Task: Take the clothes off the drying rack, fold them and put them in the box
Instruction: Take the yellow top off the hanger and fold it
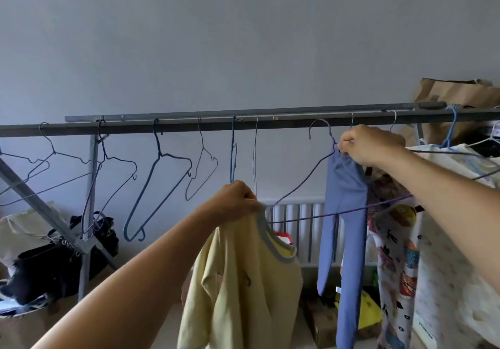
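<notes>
While the drying rack (243,123) spans the view at head height, the left hand (238,200) sits below its rail, fingers curled tight round the gathered shoulder of a yellow top (238,281). The top hangs straight down from those fingers, its long axis vertical, its grey-edged neckline just to their right; it appears free of any hanger. Up and to the right, the right hand (370,146) is the nearer one to the rail: thumb and fingertips pinch narrowly at the neck of a purple wire hanger (319,164), right where the waistband of the blue leggings (346,227) bunches. Whether the pinch takes wire, cloth or both cannot be told. The hanger's hook lies up and to the left of the fingers, just below the rail. The leggings drop vertically beneath the fingers, and a patterned garment (395,254) hangs just to their right. The coming move probably separates hanger from leggings. No box can be identified with certainty.
</notes>
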